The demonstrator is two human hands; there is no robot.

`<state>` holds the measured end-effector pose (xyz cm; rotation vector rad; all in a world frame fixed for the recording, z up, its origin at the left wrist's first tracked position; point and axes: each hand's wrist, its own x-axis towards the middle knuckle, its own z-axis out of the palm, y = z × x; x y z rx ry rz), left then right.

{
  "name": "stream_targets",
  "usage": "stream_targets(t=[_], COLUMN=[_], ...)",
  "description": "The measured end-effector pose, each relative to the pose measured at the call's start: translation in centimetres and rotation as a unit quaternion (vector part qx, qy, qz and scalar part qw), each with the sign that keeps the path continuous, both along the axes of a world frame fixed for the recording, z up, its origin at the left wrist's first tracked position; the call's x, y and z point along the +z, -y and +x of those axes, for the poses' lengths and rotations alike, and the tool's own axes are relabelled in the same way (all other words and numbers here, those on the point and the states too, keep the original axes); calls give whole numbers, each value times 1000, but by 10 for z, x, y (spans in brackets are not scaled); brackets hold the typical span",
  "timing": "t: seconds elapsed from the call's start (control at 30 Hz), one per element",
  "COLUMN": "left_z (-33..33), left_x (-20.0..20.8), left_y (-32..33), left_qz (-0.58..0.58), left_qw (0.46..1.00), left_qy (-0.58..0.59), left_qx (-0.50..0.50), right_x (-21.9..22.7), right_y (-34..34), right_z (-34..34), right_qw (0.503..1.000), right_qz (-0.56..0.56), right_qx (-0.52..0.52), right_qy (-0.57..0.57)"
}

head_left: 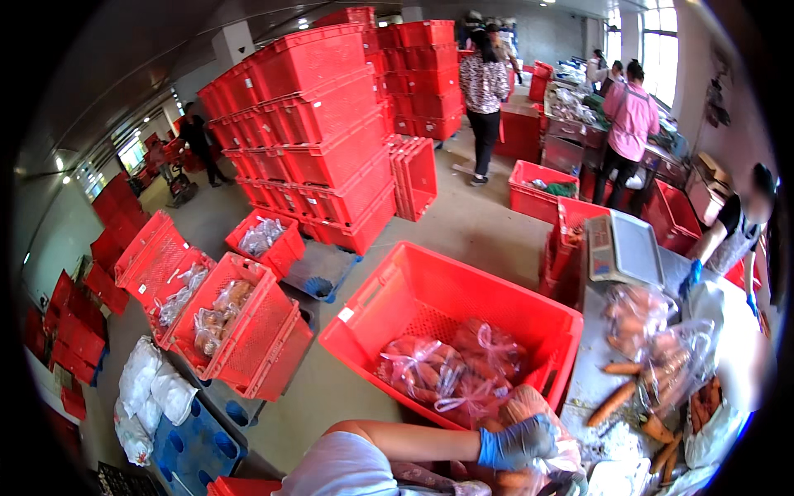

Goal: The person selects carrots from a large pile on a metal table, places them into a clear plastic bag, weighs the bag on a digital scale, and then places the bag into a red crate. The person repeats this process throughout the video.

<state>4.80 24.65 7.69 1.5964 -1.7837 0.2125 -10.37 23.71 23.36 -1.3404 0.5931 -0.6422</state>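
My left hand (pixel 519 444), in a blue-grey glove, reaches across the near edge of the large red crate. Its fingers are curled against a clear plastic bag of carrots (pixel 529 405). Only part of my right hand (pixel 569 483), in a dark glove, shows at the lower edge beside the same bag; its fingers are not clear. Inside the red crate (pixel 389 289), several tied clear bags of carrots (pixel 422 364) lie on the bottom. Loose carrots (pixel 614 403) lie on the metal table to the right, near open-looking bags of carrots (pixel 666 364).
A scale (pixel 633 248) stands on the metal table (pixel 591 331). Across it, a co-worker in blue gloves (pixel 691 277) handles things. Stacked red crates (pixel 322 140) rise ahead, with filled crates (pixel 236 306) at left. A blue pallet (pixel 194 442) and white sacks (pixel 153 384) lie lower left.
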Motion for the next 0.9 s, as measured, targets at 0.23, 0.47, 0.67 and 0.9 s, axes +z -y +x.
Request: stream_targets(t=[0.23, 0.47, 0.67, 0.9], left_z=[192, 339, 364, 225], left_x=[98, -63, -125, -101], left_y=[-70, -167, -159, -93], left_qz=[220, 219, 340, 251], left_qw=[785, 933, 877, 939], left_qy=[-221, -150, 11, -112], left_qx=[535, 245, 340, 207], right_x=[-84, -91, -90, -55], right_y=[-23, -57, -60, -71], right_z=[58, 75, 73, 78], right_qw=[984, 969, 970, 958], right_qz=[41, 19, 11, -28], right_qx=[-160, -162, -189, -213], right_qy=[-74, -185, -155, -190])
